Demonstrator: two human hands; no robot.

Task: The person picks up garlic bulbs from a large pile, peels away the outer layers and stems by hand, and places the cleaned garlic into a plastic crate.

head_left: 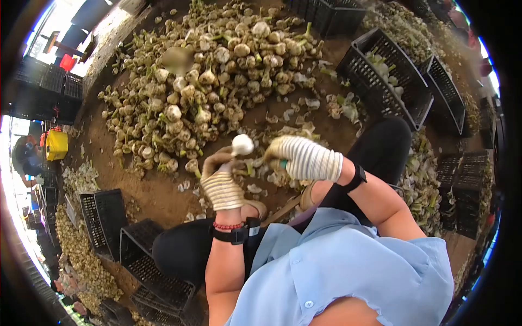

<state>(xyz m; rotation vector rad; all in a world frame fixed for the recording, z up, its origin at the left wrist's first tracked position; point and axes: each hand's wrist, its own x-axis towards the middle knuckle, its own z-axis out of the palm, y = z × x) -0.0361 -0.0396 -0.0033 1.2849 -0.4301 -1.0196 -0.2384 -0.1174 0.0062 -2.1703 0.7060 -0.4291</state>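
My left hand (223,179), in a striped work glove, is closed around the lower part of a clean white garlic bulb (242,145), which stands up above the fingers. To its right, my right hand (304,157), gloved in the same way, has its fingers curled around something with a green end (283,163); most of that object is hidden in the fist. The two hands are apart. Beyond them lies a large heap of garlic bulbs (217,81), many with stems and dirty skins. Loose peelings (255,189) are scattered on the ground under the hands.
A black crate (386,76) holding some white bulbs lies tilted at the upper right. More black crates (103,220) stand at the lower left and far right. Peelings (424,185) pile up beside my right leg. A person (27,155) is at the far left by a yellow container (56,144).
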